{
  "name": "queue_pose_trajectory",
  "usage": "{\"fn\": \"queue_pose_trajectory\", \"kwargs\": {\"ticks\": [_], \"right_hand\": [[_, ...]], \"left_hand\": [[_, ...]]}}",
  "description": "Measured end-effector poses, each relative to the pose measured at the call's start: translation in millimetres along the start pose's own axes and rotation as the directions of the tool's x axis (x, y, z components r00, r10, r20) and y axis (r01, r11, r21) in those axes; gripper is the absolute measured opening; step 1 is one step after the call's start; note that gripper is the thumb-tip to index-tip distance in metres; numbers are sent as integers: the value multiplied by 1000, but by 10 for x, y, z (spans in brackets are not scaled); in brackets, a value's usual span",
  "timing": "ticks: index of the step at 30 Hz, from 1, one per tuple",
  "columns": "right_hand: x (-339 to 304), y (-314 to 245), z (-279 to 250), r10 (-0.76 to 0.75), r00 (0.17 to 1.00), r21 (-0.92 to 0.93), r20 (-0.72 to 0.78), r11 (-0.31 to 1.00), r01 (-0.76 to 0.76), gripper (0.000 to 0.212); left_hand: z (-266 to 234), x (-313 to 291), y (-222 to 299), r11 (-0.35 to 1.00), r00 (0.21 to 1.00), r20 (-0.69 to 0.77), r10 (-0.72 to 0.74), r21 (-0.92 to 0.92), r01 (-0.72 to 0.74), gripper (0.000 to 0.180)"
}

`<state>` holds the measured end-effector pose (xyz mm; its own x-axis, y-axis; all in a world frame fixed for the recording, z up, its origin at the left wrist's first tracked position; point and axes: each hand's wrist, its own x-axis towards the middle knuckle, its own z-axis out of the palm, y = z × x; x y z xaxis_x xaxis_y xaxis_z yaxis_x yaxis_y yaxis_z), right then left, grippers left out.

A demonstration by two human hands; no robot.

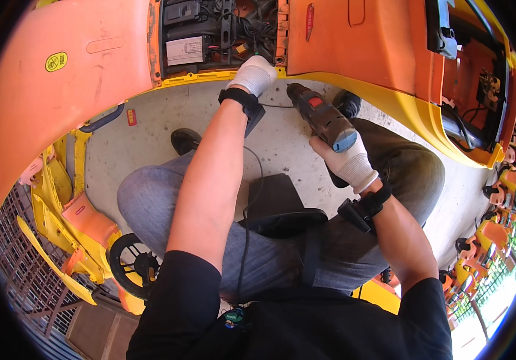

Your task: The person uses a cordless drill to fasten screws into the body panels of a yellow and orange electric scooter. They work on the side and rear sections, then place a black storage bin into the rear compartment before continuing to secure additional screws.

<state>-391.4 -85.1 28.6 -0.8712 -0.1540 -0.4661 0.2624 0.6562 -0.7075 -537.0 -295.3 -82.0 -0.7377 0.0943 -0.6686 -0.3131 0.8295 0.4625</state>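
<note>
Open compartment point(210, 77): landmark, set between two orange panels; dark wires point(264, 30) and a silver box point(185, 51) sit inside.
Left hand point(255, 77): gloved, at the compartment's near lip, right of its middle; fingers curled, but whether they clamp on anything cannot be told.
Right hand point(348, 161): gloved, closed round the grip of the drill, to the compartment's near right.
Drill point(319, 114): near right of the compartment, apart from its lip, nose angled toward it; whether a bit is fitted cannot be told.
Glove risk: the nose points close to the left hand, so a spinning tip brought to this corner could catch the knit.
Wiring risk: a tip slipping over the lip could nick insulation, since the wires lie loose and crowded inside.
Black cord point(261, 180): hangs on the compartment's near side, below the left wrist; a long reach inward could pull it taut or snag it.
</note>
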Motion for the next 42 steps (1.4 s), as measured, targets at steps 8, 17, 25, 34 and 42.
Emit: {"fn": "queue_pose_trajectory", "kwargs": {"ticks": [8,17,25,34,42], "right_hand": [[-5,-10,11,7,1000,7,3,1000,-7,40],[12,50,47,-17,1000,1,-4,1000,17,41],[36,71,86,-68,997,3,-27,998,68,43],[183,120,226,-201,976,-163,-82,969,185,34],[246,130,251,-165,983,-210,-86,967,144,33]], "left_hand": [[-160,31,-28,996,983,182,31,76,-45,22],[-106,78,-184,976,988,140,67,-215,-36,14],[0,157,-299,947,973,86,214,-262,-186,16],[-17,114,-183,963,990,89,110,-256,-84,22],[-33,102,-94,966,993,120,2,-256,29,24]]}}
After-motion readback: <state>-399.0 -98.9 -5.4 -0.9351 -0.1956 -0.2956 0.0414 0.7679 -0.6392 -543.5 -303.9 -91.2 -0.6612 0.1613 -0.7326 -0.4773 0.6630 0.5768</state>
